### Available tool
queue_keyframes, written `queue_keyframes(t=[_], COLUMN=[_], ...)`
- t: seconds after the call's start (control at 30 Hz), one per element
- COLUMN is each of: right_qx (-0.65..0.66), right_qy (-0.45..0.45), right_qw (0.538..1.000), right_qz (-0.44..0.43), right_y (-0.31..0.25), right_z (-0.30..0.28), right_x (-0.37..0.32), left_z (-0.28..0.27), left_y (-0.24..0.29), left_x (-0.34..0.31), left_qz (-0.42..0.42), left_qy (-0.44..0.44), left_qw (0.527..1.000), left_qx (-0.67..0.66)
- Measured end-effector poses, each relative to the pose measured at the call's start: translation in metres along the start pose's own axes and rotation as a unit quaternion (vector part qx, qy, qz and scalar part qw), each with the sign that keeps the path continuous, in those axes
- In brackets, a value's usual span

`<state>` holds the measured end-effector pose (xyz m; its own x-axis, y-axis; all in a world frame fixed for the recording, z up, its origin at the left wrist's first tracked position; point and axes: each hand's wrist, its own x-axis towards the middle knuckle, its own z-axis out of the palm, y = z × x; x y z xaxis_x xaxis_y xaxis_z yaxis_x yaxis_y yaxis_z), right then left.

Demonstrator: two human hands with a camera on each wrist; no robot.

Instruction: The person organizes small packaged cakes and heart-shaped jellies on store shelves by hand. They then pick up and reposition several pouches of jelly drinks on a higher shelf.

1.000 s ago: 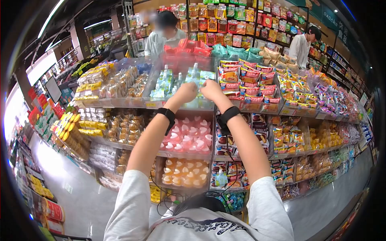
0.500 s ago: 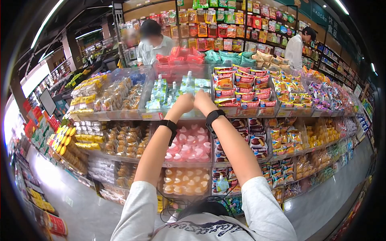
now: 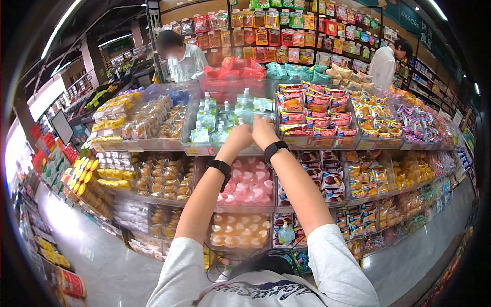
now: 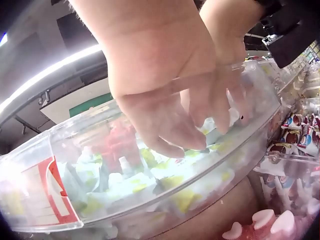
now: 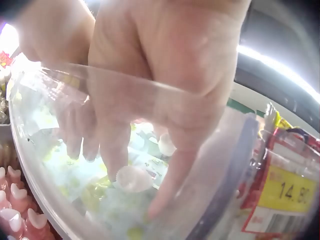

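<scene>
Pale blue-green spouted pouches (image 3: pixel 207 116) with white caps fill a clear plastic bin (image 4: pixel 175 192) on the top tier. Both my hands reach down inside its front wall, side by side. In the right wrist view my right hand (image 5: pixel 170 75) has its thumb and a finger on either side of a white cap (image 5: pixel 134 179), pinching a pouch there. My left hand (image 4: pixel 155 75) is next to it, its fairly straight fingers (image 4: pixel 165 146) pointing down among the pouches. Seen from the head, the two hands (image 3: pixel 240 137) nearly meet at the bin's front edge.
Red-wrapped snacks (image 3: pixel 317 112) fill the bin to the right; bagged pastries (image 3: pixel 153 120) lie left. Below are pink heart-topped cups (image 3: pixel 248 179) and orange ones (image 3: pixel 240 230). A yellow price label (image 5: pixel 287 192) sits at the bin's front. Two people (image 3: pixel 186 59) stand beyond the display.
Both hands have moved down from above the pouches to the bin's front edge, coming close together. The person at the back left has moved farther left.
</scene>
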<state>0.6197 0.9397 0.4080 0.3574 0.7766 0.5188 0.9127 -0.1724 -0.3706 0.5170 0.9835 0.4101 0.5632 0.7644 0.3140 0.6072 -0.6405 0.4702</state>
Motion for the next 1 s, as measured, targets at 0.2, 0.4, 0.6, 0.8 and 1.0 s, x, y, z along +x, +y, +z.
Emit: queue_keyframes(t=[0.2,0.4,0.6,0.8,1.0], right_qx=[0.027,0.054,0.05,-0.029,-0.002], right_qy=[-0.013,-0.004,0.01,0.069,0.036], right_qw=[0.999,0.998,0.998,0.989,0.989], right_qz=[-0.033,-0.021,-0.033,-0.125,-0.141], right_y=[0.003,-0.009,-0.006,-0.016,-0.016], right_z=[-0.003,-0.017,-0.013,-0.028,-0.059], right_x=[0.004,-0.001,0.002,0.017,0.034], left_z=[-0.001,-0.003,-0.004,-0.004,0.002], left_y=[0.004,0.006,0.01,0.014,0.008], left_x=[-0.005,-0.009,-0.014,-0.016,-0.012], left_qz=[-0.017,-0.024,-0.014,-0.025,-0.039], left_qy=[0.021,0.039,0.072,0.071,0.085], left_qw=[1.0,0.999,0.997,0.997,0.995], left_qx=[-0.011,-0.019,-0.014,-0.011,-0.025])
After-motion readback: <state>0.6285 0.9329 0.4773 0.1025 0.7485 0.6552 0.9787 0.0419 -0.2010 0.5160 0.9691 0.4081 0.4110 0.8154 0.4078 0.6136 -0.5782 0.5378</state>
